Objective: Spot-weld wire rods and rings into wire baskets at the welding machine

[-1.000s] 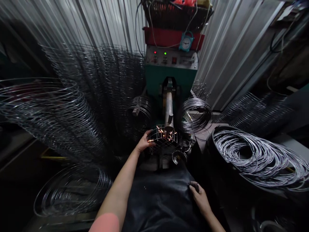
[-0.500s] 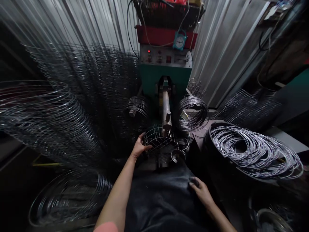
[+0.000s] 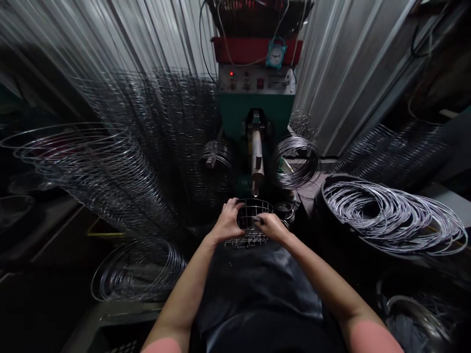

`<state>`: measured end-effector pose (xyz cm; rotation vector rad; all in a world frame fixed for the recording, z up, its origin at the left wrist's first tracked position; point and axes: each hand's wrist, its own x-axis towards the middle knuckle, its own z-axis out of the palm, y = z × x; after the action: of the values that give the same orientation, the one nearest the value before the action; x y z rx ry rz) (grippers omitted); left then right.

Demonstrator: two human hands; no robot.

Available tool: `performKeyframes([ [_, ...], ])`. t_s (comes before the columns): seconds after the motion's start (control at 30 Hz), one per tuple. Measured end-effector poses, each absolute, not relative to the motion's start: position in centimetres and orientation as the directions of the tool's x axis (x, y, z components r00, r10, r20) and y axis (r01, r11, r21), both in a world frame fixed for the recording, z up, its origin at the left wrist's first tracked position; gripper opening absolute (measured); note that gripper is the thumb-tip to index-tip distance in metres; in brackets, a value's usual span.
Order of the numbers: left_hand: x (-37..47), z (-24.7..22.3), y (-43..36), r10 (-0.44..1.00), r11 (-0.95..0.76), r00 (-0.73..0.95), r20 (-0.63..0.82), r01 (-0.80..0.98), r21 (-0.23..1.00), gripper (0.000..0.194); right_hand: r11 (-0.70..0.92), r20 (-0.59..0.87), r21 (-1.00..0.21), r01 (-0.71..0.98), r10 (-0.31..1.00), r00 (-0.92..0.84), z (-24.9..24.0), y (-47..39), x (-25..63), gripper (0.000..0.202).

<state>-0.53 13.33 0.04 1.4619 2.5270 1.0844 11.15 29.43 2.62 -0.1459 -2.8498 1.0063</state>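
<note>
A round wire basket (image 3: 253,210) stands in front of me, just below the metal arm (image 3: 257,162) of a green machine (image 3: 235,110). My left hand (image 3: 228,223) grips the basket's left side, thumb toward the inside and fingers at the rim. At the basket's right front is my right hand (image 3: 272,226), its fingers pinched together; whatever they hold is too small and dark to make out. Part of the basket's mesh is hidden behind both hands.
Stacks of wire rings (image 3: 121,171) rise on the left. Wire coils (image 3: 298,159) hang beside the machine. A black tub (image 3: 326,189) full of wire rings is at the right. Small metal rings (image 3: 285,211) lie right of the basket.
My right hand has moved up and left from the dark apron to the basket. The basket, with my left hand on it, has come down off the machine's arm. The view has shifted slightly.
</note>
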Motion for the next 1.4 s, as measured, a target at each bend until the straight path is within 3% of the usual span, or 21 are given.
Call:
performKeyframes([
  [0.07, -0.5, 0.2, 13.6, 0.768, 0.315, -0.560, 0.310, 0.752, 0.580, 0.090, 0.830, 0.153, -0.557, -0.017, 0.082, -0.985, 2.1, 29.4, 11.3, 0.016],
  [0.3, -0.8, 0.1, 14.1, 0.766, 0.268, -0.572, 0.294, 0.698, 0.664, 0.090, 0.812, 0.175, -0.559, -0.166, -0.080, -0.981, 2.4, 30.8, 12.5, 0.032],
  [0.83, -2.6, -1.6, 14.6, 0.784, 0.234, -0.530, 0.325, 0.736, 0.635, 0.090, 0.818, 0.215, -0.539, -0.203, -0.099, -0.972, 1.2, 31.1, 11.4, 0.029],
  [1.07, -2.1, -2.4, 14.9, 0.766, 0.238, -0.563, 0.310, 0.696, 0.677, 0.094, 0.828, 0.214, -0.532, -0.175, -0.068, -0.974, 0.9, 31.2, 11.9, 0.029],
  [1.4, -4.4, -1.3, 17.0, 0.749, 0.253, -0.598, 0.284, 0.655, 0.712, 0.088, 0.835, 0.257, -0.523, -0.169, -0.035, -0.966, 1.4, 32.8, 8.9, 0.014],
])
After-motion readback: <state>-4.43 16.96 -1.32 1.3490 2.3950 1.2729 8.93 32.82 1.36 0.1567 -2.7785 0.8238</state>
